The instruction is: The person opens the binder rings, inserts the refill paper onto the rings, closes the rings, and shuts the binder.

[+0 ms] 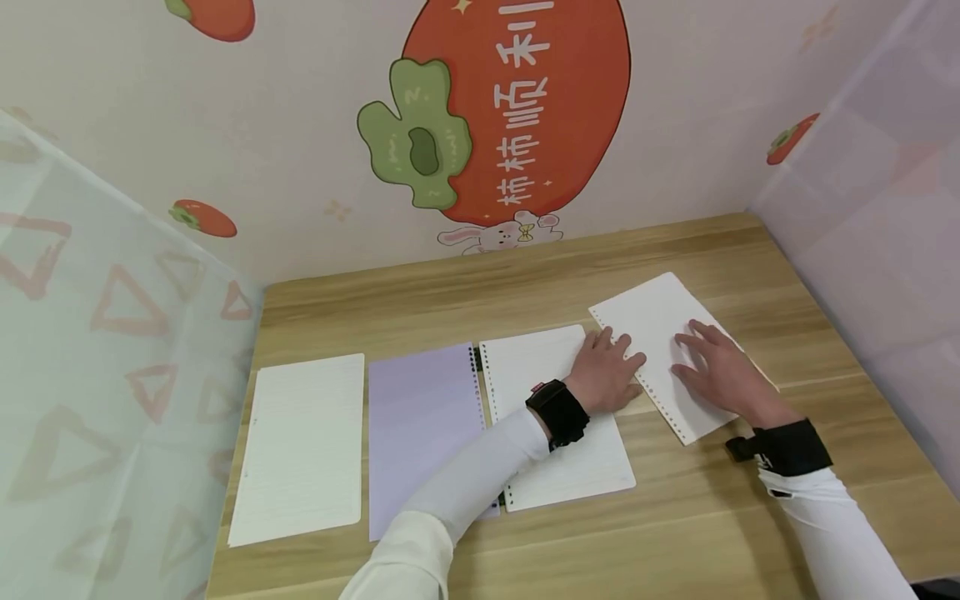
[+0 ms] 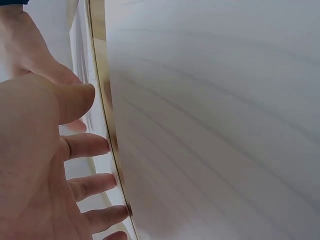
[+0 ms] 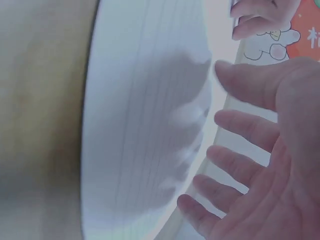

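Observation:
An open loose-leaf notebook lies in the head view, its purple cover on the left and white lined pages on the right. To its right, a tilted stack of loose-leaf paper has punched holes along its left edge. My left hand rests at the right side of the notebook pages, its spread fingers reaching the hole edge of the loose stack. Over that stack is my right hand, fingers extended and apart. In the right wrist view lined paper lies beyond the right hand's straight fingers. Neither hand grips anything.
Another white stack of paper lies at the left of the wooden table. A patterned wall stands behind the table, with pale curtains on both sides. Black bands circle both wrists.

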{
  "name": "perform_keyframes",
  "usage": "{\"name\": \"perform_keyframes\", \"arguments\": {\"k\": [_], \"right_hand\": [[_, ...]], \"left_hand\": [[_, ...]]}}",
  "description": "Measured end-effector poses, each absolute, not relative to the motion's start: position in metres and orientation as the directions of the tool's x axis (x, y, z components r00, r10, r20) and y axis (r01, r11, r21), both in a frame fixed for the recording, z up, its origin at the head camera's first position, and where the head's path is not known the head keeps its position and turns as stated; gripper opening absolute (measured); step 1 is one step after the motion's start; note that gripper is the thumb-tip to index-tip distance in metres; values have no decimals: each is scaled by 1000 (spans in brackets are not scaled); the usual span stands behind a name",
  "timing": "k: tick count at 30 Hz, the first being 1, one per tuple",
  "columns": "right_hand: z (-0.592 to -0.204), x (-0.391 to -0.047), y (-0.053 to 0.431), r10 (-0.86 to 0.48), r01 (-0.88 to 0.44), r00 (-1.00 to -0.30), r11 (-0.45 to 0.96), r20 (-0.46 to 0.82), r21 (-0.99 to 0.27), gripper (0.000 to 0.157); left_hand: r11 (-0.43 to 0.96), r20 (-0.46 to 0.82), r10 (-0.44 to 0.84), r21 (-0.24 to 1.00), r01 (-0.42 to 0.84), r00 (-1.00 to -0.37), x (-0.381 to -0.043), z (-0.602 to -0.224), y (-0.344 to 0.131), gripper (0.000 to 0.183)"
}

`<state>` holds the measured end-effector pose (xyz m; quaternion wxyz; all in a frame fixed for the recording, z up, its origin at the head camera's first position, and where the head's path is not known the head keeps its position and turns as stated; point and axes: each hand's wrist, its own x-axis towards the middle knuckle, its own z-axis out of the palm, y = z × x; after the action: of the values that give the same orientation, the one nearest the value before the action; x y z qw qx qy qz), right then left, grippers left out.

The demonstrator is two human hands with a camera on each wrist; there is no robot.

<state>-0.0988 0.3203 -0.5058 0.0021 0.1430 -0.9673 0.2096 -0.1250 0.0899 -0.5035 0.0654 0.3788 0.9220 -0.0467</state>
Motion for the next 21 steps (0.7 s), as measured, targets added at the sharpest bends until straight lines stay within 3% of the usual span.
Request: {"name": "perform_keyframes", "arguments": {"k": [6, 21], "right_hand": [[-512, -89, 323, -278, -270, -960, 869, 42, -415, 63], [-516, -68, 324, -278, -313, -949, 867, 147, -388, 58]], "left_hand": [[692, -164, 709, -24, 721, -686, -116, -504, 88, 52], [713, -187, 693, 39, 700, -696, -91, -507, 95, 67]]}}
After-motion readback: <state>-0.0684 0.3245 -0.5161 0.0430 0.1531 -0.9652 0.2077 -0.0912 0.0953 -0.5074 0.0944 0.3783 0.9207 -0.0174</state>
